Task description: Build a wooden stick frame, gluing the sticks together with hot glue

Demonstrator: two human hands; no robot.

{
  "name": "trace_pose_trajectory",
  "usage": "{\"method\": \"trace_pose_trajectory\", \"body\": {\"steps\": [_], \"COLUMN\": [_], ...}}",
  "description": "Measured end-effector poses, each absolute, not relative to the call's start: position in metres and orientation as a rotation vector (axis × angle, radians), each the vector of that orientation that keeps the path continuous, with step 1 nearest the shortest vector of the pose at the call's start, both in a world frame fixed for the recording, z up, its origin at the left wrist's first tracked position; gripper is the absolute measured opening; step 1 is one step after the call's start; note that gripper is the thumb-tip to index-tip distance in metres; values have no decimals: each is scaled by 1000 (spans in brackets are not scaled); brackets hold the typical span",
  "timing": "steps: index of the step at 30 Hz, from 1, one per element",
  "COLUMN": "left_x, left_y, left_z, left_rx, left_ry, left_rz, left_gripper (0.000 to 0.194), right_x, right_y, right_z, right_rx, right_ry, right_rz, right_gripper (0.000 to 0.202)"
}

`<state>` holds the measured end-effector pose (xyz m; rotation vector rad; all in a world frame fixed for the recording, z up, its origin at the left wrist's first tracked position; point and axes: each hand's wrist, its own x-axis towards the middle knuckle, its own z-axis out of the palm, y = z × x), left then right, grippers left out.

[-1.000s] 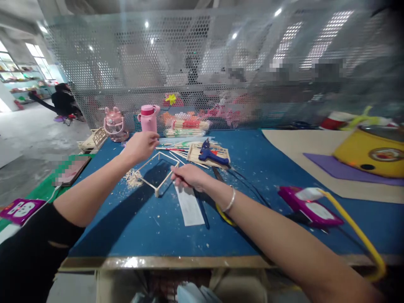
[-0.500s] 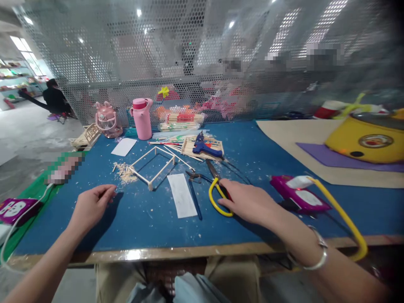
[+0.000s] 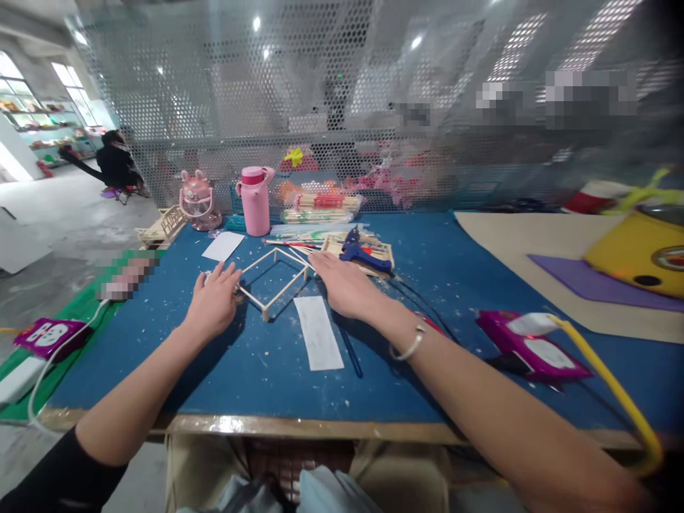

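A rectangular frame of thin wooden sticks (image 3: 286, 291) with short corner posts lies on the blue table. My left hand (image 3: 214, 299) is at its left corner, fingers apart, over the spot of wood crumbs. On the other side, my right hand (image 3: 342, 283) reaches over the table with its fingers stretched out, close to the frame's right corner. Both hands look free of any object. A white paper strip (image 3: 319, 333) lies between my right hand and the table's front edge. The blue glue gun (image 3: 363, 255) rests on a stick panel behind my right hand.
A pink thermos (image 3: 256, 210), a pink bottle (image 3: 199, 206) and bundled sticks (image 3: 323, 202) stand or lie at the back. Purple boxes sit at left (image 3: 50, 338) and right (image 3: 531, 348). The yellow pot (image 3: 641, 249) is far right. A person (image 3: 115, 162) sits in the distance.
My right hand has left the yellow-handled scissors and moved left and forward to the frame. My left hand has moved right and forward, its fingers now spread. The view has shifted slightly.
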<state>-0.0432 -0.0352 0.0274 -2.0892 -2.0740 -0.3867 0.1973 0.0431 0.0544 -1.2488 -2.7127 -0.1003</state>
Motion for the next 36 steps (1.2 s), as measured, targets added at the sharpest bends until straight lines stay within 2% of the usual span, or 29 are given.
{"method": "trace_pose_trajectory", "body": {"steps": [4,8,10,12,15,21,24,28,33,36], "left_x": [-45,-52,-55,-58,-61,-61,-72,-78,-53,-49], "left_y": [-32,-27,-26,-28,-37,-45,-36,-36,-42,-29], "left_z": [14,12,15,18,21,9,6,14,25,28], "left_rx": [-2162,-2251,-2347,-2467,-2409,-2614,-2506,-2331,-2310,-2269], "left_ry": [-2093,-2261,-2275,-2173,-2116,-1941,-1937,-2043,-2073,-2177], "left_rz": [-471,-1015,-1319,-1450,-1227,-203,-36,-220,-929,-940], "left_gripper": [55,53,58,63,63,59,59,56,53,46], "right_x": [186,189,188,186,186,188,187,185,171,162], "right_y": [59,62,62,64,66,63,60,59,59,54], "right_z": [37,34,34,32,27,23,24,25,33,39], "right_rx": [-1246,-1133,-1036,-979,-976,-1022,-1032,-1073,-1126,-1185], "right_ry": [-2748,-2683,-2690,-2718,-2694,-2592,-2576,-2554,-2575,-2642], "right_rz": [-83,-121,-167,-162,-112,-48,-21,-13,-53,-107], "right_gripper": [66,63,50,33,27,25,25,26,26,24]}}
